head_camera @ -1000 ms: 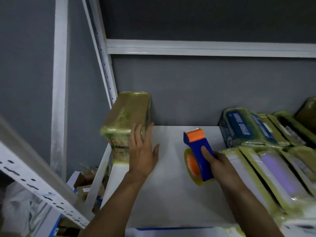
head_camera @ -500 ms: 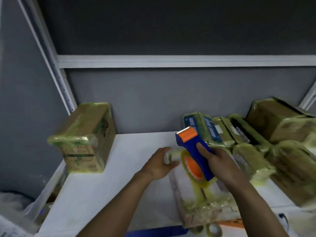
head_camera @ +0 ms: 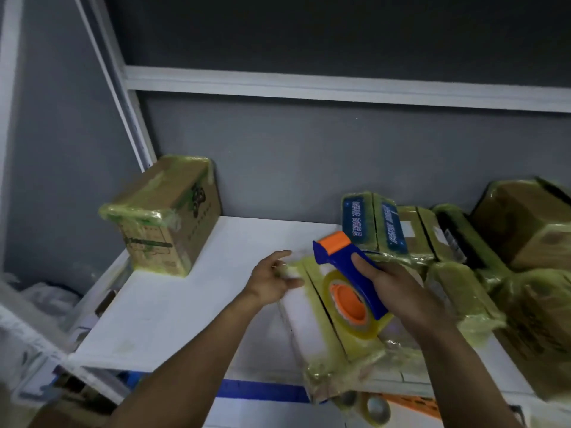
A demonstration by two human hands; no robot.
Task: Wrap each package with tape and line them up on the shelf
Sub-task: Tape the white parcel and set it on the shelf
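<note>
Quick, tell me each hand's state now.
Left hand: grips the end of the white package.
Right hand: grips the blue tape dispenser.

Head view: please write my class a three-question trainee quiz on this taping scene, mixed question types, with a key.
1. True or false: the right hand grips the tape dispenser.
2. Where on the shelf does the brown box stand? A left end; B right end; C middle.
3. Which hand touches the white package at its far end?
Key: 1 true; 2 A; 3 the left hand.
</note>
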